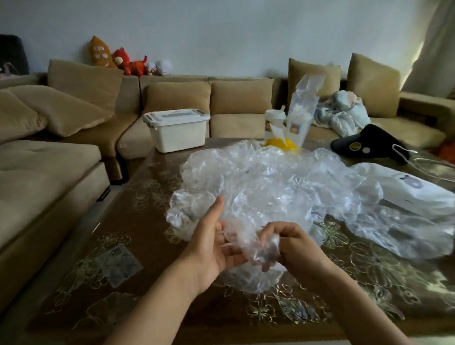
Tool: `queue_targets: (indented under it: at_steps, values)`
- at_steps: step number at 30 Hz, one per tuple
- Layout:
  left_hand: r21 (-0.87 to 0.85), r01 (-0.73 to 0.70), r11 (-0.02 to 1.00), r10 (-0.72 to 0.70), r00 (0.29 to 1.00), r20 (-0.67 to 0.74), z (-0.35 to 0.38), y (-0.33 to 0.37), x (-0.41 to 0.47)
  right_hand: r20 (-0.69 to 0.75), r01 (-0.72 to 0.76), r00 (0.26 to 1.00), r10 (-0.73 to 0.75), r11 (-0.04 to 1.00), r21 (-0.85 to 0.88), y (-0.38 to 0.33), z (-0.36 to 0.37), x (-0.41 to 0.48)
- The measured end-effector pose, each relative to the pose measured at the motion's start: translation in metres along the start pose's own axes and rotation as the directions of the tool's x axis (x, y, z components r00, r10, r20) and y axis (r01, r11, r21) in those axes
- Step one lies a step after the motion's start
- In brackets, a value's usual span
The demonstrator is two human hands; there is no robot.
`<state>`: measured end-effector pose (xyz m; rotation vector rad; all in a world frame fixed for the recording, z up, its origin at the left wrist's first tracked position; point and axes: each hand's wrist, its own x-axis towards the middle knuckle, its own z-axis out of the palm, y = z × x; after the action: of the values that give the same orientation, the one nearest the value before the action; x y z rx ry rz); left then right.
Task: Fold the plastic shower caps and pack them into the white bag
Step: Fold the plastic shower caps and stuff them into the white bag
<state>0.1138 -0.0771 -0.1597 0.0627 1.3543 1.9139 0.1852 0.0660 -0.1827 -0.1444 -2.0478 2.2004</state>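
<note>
No word or number can be read anywhere. The white bag (pixel 422 195) on the desk carries a dark printed mark, too blurred to make out. The cup (pixel 272 121) and the clear pouch (pixel 296 125) beside it bear small picture labels without legible lettering. The black cap (pixel 371 142) has a round yellow badge, and its design is unclear.

Crumpled clear shower caps (pixel 261 181) heaped beside flat white bag (pixel 419 195).
</note>
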Motion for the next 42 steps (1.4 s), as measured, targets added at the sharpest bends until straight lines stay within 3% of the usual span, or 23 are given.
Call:
queue_targets:
  at_steps: [4,7,13,15,17,19,20,22,24,26,29,31,33,36,38,40,42]
  values:
    - [0.277,0.040,0.960,-0.064,0.995,0.079,0.037,-0.015,0.015,-0.127,0.043,0.990,-0.060,0.990,-0.133,-0.002,-0.039,-0.014]
    - [0.233,0.044,0.972,-0.075,0.989,0.125,0.075,-0.038,0.030,-0.197,0.026,0.977,-0.076,0.969,-0.246,-0.008,-0.072,-0.031]
    - [0.194,0.006,0.981,-0.011,1.000,0.020,0.116,-0.067,0.063,-0.251,-0.067,0.968,-0.019,0.942,-0.328,-0.027,-0.142,-0.060]
    - [0.173,0.020,0.985,-0.026,0.999,0.029,0.123,-0.067,0.068,-0.435,-0.092,0.899,-0.050,0.949,-0.300,-0.033,-0.177,-0.060]
    - [0.146,0.026,0.989,-0.033,0.998,0.049,0.128,-0.065,0.070,-0.697,-0.192,0.710,-0.097,0.926,-0.324,-0.028,-0.227,-0.051]
    - [0.118,0.034,0.992,-0.042,0.997,0.063,0.133,-0.064,0.074,-0.850,-0.439,0.481,-0.213,0.781,-0.444,-0.021,-0.276,-0.046]
    - [0.106,0.039,0.994,-0.047,0.996,0.071,0.136,-0.064,0.076,-0.852,-0.572,0.453,-0.262,0.647,-0.504,-0.017,-0.299,-0.045]
    - [0.091,0.043,0.995,-0.052,0.994,0.097,0.140,-0.065,0.079,-0.808,-0.734,0.543,-0.229,0.337,-0.589,-0.011,-0.325,-0.043]
    - [0.065,0.043,0.997,-0.051,0.991,0.126,0.145,-0.065,0.082,-0.749,-0.745,0.653,-0.115,0.078,-0.662,-0.007,-0.340,-0.041]
    - [0.043,0.046,0.998,-0.052,0.986,0.157,0.151,-0.065,0.084,-0.740,-0.740,0.672,-0.030,-0.064,-0.670,-0.008,-0.347,-0.036]
    - [0.027,0.053,0.998,-0.057,0.980,0.190,0.160,-0.065,0.088,-0.755,-0.741,0.654,0.050,-0.155,-0.653,-0.003,-0.358,-0.027]
    - [0.028,0.062,0.998,-0.067,0.978,0.197,0.167,-0.067,0.093,-0.742,-0.735,0.670,0.011,-0.133,-0.665,0.000,-0.360,-0.022]
    - [0.020,0.071,0.997,-0.074,0.974,0.213,0.171,-0.070,0.097,-0.718,-0.723,0.686,-0.119,0.003,-0.691,-0.001,-0.354,-0.019]
    - [0.017,0.089,0.996,-0.090,0.967,0.239,0.177,-0.072,0.106,-0.759,-0.704,0.556,-0.340,0.292,-0.647,-0.014,-0.347,-0.019]
    - [-0.004,0.107,0.994,-0.104,0.967,0.233,0.178,-0.073,0.107,-0.759,-0.696,0.498,-0.420,0.329,-0.639,-0.025,-0.342,-0.021]
    - [-0.042,0.110,0.993,-0.096,0.963,0.250,0.177,-0.073,0.107,-0.707,-0.661,0.491,-0.509,0.310,-0.683,-0.036,-0.338,-0.022]
    - [-0.078,0.096,0.992,-0.069,0.951,0.301,0.175,-0.068,0.106,-0.656,-0.578,0.472,-0.590,0.354,-0.735,-0.052,-0.328,-0.023]
